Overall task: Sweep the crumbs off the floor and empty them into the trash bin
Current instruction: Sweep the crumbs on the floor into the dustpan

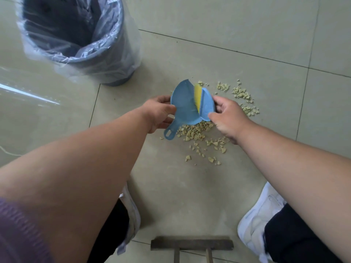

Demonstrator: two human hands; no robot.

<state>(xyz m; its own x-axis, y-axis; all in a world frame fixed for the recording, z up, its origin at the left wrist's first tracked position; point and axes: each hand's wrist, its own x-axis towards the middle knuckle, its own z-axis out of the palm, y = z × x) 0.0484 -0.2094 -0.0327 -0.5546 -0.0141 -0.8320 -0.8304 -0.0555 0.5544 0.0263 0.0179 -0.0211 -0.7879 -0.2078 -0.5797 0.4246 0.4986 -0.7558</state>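
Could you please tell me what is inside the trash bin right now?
The trash bin holds a clear plastic liner; its interior looks dark, with no crumbs visible, though the bottom is hidden.

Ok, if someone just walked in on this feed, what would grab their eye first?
Probably the bright blue dustpan with a yellow brush tucked in it, held between the left hand and right hand at the centre. Next, the pale yellow crumbs scattered on the tiled floor below and to the right of it. Then the trash bin with its clear plastic liner, standing at the upper left.
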